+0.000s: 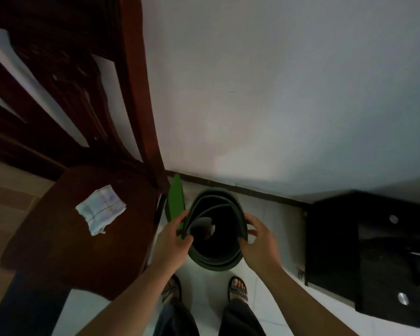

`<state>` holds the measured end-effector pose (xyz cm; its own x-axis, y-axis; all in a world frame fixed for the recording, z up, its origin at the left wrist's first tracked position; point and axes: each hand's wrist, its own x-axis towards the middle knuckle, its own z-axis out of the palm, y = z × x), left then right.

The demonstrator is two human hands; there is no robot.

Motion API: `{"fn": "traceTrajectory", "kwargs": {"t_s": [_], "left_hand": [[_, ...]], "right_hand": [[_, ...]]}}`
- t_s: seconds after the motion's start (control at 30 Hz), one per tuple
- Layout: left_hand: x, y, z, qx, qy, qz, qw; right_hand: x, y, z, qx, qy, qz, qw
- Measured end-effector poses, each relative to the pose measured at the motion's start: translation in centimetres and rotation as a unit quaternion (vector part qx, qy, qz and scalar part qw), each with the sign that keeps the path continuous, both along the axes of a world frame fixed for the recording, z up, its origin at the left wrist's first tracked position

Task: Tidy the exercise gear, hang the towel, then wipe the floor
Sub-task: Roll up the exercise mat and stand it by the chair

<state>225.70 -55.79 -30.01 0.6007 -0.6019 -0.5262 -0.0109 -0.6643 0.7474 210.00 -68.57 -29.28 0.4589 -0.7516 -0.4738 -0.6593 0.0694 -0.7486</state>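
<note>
Home — wooden chair [83, 214], tiled floor [272, 214]

Chair seat [66, 238]: dark wood, on my left.
On seat: folded white cloth [101, 208], faint grid lines, lying flat near the middle.
Floor [272, 221]: white tiles, dark skirting at the wall.
On floor: my left sandal [171, 288] and right sandal [238, 288]; black cabinet [374, 251] on my right; flat green piece [176, 202] on edge beside the chair.
Rolled green mat [216, 265]: upright over the tiles ahead of my feet; base hidden, contact unclear.
</note>
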Motion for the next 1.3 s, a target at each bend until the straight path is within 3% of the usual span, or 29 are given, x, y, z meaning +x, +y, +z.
{"fn": "traceTrajectory", "kwargs": {"t_s": [0.17, 0.37, 0.67, 0.83, 1.1, 1.3], "left_hand": [[2.9, -3.6, -2.7, -0.031, -0.011, -0.009, 0.999], [6.4, -5.5, -4.4, -0.035, -0.072, -0.003, 0.997], [8.3, -5.3, -4.6, -0.051, -0.022, 0.036, 0.998], [9.8, -8.5, -5.2, -0.059, -0.03, 0.04, 0.997], [11.8, -11.5, -5.9, 0.025, -0.04, 0.03, 0.998], [11.2, -10.1, -4.2, -0.027, -0.027, -0.016, 0.999]], "right_hand": [[2.6, -1.7, -3.5, -0.032, -0.01, -0.073, 0.997], [5.5, -2.9, -4.7, -0.037, -0.043, -0.079, 0.995], [7.6, -3.6, -4.1, -0.018, -0.04, -0.066, 0.997], [9.2, -6.0, -4.7, -0.021, -0.046, -0.112, 0.992], [10.7, -8.9, -5.4, 0.011, -0.054, -0.128, 0.99], [9.3, -6.9, -5.1, 0.014, -0.084, -0.142, 0.986]]}}
